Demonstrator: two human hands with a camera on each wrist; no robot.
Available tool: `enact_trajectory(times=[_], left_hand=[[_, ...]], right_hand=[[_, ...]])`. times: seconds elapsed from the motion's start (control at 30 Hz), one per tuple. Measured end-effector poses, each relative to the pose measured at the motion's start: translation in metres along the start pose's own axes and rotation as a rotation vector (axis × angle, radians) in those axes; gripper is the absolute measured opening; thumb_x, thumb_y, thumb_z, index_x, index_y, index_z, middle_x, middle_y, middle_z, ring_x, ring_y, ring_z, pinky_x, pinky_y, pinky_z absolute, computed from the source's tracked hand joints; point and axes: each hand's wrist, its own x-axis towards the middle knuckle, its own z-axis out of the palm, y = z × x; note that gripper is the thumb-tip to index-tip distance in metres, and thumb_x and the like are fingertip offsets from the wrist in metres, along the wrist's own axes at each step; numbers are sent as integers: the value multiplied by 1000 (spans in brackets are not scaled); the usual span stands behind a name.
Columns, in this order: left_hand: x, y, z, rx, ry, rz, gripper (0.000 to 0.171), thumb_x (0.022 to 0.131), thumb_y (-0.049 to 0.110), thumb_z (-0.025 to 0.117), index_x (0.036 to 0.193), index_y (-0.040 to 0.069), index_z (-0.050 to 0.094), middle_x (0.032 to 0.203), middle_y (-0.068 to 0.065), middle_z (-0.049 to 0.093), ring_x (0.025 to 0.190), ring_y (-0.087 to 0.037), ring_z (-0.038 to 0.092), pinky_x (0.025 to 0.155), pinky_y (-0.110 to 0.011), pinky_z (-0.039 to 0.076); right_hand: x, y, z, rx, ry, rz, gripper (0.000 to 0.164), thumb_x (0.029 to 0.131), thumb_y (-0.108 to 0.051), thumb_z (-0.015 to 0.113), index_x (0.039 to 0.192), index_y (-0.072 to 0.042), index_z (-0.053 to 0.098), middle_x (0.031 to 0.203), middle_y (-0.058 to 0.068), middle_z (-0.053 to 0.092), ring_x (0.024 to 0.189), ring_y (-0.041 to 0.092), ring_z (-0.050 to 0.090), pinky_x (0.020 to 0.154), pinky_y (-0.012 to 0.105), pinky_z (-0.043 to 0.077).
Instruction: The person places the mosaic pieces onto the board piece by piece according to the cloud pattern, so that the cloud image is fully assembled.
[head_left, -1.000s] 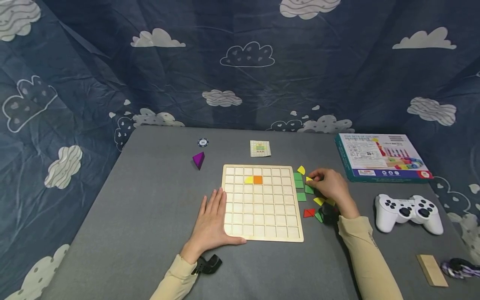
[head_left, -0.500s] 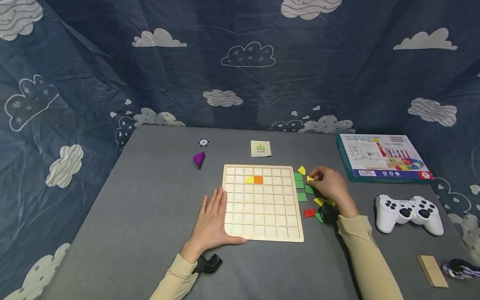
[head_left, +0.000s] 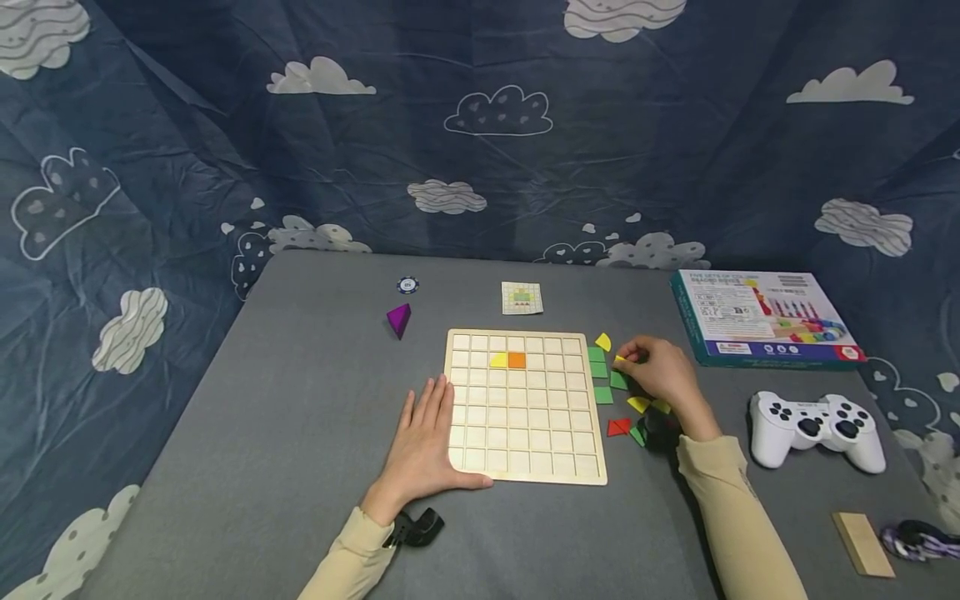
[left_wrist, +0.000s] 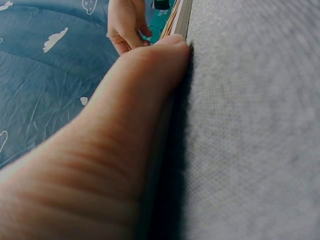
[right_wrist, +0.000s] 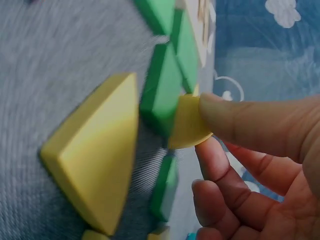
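My left hand (head_left: 420,446) lies flat with straight fingers along the left side of a wooden grid board (head_left: 525,425), its thumb at the board's near edge. A yellow piece (head_left: 498,360) and an orange square (head_left: 517,360) sit side by side in the board's second row. Right of the board, my right hand (head_left: 660,371) pinches a yellow quarter-circle tile (right_wrist: 187,122) between thumb and index finger, close by a green square tile (right_wrist: 162,95). Another yellow quarter-circle (right_wrist: 105,155) lies on the cloth in the right wrist view. Red triangles (head_left: 618,427) lie near the board's right edge.
Beyond the board are a pattern card (head_left: 521,298), a poker chip (head_left: 407,285) and a purple pyramid (head_left: 399,320). To the right stand a flat game box (head_left: 765,317), a white game controller (head_left: 817,429), a wooden block (head_left: 862,543) and a purple cord (head_left: 918,540).
The yellow quarter-circle tile shows a little narrower between the right fingertips. Both hands otherwise keep their places, and the board's pieces are the same.
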Motion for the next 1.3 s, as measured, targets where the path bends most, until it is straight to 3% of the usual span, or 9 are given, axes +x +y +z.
enact_trajectory(times=[0.2, 0.4, 0.77, 1.03, 1.3], left_hand=[[0, 0, 1, -6, 18, 4, 137, 56, 85, 60, 149, -4, 15, 155, -19, 12, 143, -30, 7, 112, -49, 4], [0, 1, 1, -7, 15, 3, 137, 56, 85, 60, 149, -4, 14, 155, -19, 12, 142, -31, 7, 112, -50, 4], [1, 1, 0, -13, -2, -8, 137, 56, 85, 61, 149, -3, 14, 156, -18, 11, 143, -31, 6, 112, -49, 3], [0, 2, 0, -4, -6, -6, 137, 56, 86, 60, 149, -3, 14, 155, -18, 11, 143, -31, 6, 112, -49, 4], [0, 2, 0, -7, -9, -10, 138, 56, 86, 60, 149, -3, 13, 156, -18, 11, 143, -30, 5, 112, -49, 2]], right_hand=[[-4, -13, 4, 144, 36, -86, 17, 86, -18, 71, 90, -2, 66, 77, 8, 61, 61, 21, 46, 51, 31, 35], [1, -39, 23, 251, 25, -192, 12, 86, -13, 71, 92, -2, 69, 75, 5, 61, 54, 18, 41, 44, 39, 36], [15, -78, 45, 236, -101, -184, 12, 87, -13, 69, 95, -4, 71, 80, 5, 64, 61, 20, 47, 55, 32, 37], [16, -82, 50, 188, -138, -206, 10, 88, -11, 67, 94, -5, 72, 78, 3, 64, 66, 18, 54, 60, 33, 42], [17, -87, 54, 153, -117, -203, 9, 88, -12, 67, 92, -6, 72, 79, 3, 64, 69, 19, 56, 65, 35, 45]])
